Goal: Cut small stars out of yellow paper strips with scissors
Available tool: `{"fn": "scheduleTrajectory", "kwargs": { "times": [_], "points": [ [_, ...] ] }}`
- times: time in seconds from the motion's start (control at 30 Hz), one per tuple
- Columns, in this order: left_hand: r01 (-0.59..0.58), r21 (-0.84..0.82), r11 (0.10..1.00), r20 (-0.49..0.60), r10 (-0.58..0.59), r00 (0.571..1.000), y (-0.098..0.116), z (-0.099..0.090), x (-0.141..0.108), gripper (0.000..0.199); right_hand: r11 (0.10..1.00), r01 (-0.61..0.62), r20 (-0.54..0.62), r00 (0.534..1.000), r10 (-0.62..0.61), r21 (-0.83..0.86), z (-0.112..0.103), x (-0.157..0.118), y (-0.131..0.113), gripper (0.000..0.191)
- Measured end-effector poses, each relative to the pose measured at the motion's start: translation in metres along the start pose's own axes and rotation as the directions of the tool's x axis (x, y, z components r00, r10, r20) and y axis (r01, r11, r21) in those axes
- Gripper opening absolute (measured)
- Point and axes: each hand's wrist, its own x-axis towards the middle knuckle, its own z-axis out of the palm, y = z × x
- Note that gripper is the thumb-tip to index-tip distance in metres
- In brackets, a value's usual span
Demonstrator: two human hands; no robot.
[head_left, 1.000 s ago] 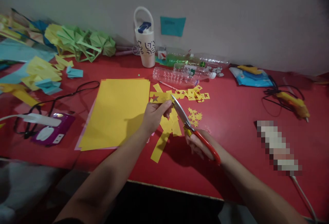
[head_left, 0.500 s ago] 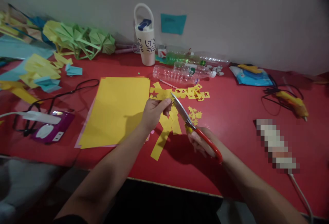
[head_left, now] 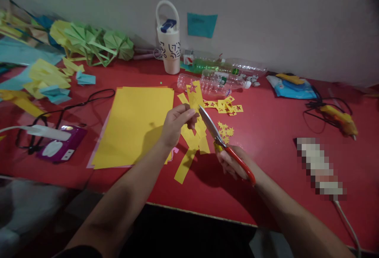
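Observation:
Between the thumb and fingers of my left hand [head_left: 179, 124] is a yellow paper strip [head_left: 194, 95], standing upright with a star-shaped hole near its top. My right hand [head_left: 232, 161] is closed on red-handled scissors [head_left: 211, 126], whose blades point up and left, the tips close to the strip and my left fingertips. Beneath my hands lie more yellow strips [head_left: 184, 167]. Small cut yellow stars [head_left: 226, 132] form a loose pile right of the blades. Behind them are yellow pieces with star holes [head_left: 227, 106].
Yellow sheets [head_left: 136, 128] lie stacked left of my hands on the red table [head_left: 266, 131]. Plastic bottles [head_left: 225, 80] and a white tumbler [head_left: 171, 49] stand or lie at the back. A purple power strip [head_left: 63, 147] is left, a glue gun [head_left: 339, 120] right.
The yellow strip in my left hand has turned from pointing left to pointing up, away from me. My right hand keeps the scissors in nearly the same place.

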Motion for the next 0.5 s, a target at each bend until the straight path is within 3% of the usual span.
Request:
{"fn": "scheduleTrajectory", "kwargs": {
  "times": [0.1, 0.5],
  "points": [
    [0.028, -0.010, 1.000, 0.025, -0.028, 0.999, 0.0001, 0.0030, -0.0008, 0.018, 1.000, -0.004, -0.019, 1.000, 0.004, -0.031, 0.0018, -0.0007, -0.0009, 0.057],
    [-0.053, -0.013, 0.999, -0.035, 0.053, 0.998, 0.0038, 0.0006, 0.0011, 0.015, 0.998, 0.026, -0.034, 0.999, -0.028, -0.058, 0.0005, -0.0009, 0.0038, 0.052]
  ]
}}
